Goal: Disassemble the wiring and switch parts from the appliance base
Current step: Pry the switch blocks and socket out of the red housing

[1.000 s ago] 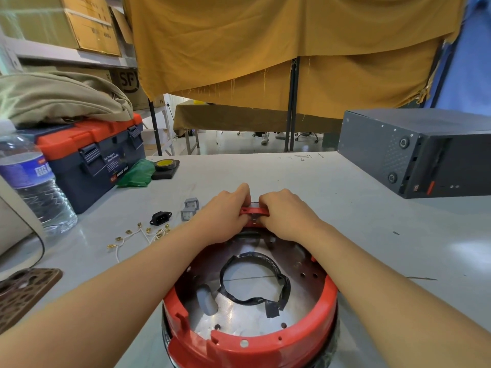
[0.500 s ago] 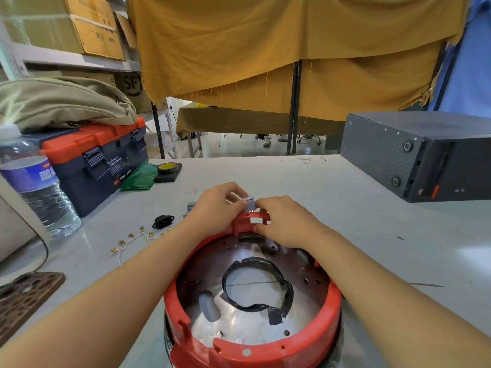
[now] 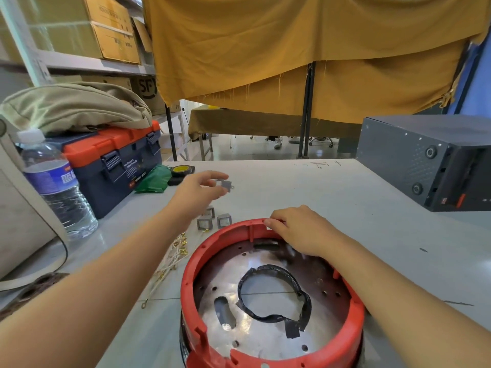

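The red-rimmed appliance base (image 3: 191, 264) stands upside down in front of me, its metal plate and a torn black ring (image 3: 276, 293) showing inside. My right hand (image 3: 297, 232) holds the far rim next to an empty slot, fingers curled over the edge. Above the table, left of and beyond the base, my left hand (image 3: 198, 189) is raised and pinches a small grey switch part (image 3: 226, 185) at its fingertips. Three grey switch blocks (image 3: 212, 220) lie just past the rim. White wires with brass terminals (image 3: 172, 258) lie to the left of the base.
A blue and orange toolbox (image 3: 114, 160) with a beige bag on top stands at the left, a water bottle (image 3: 57, 189) in front of it. A green bag (image 3: 154, 179) and yellow tape roll (image 3: 180, 170) lie behind. A dark metal case (image 3: 425, 160) sits far right.
My left hand has pulled the grey switch part out of the rim's slot and carried it up and left, away from the base. The right hand stays on the rim.
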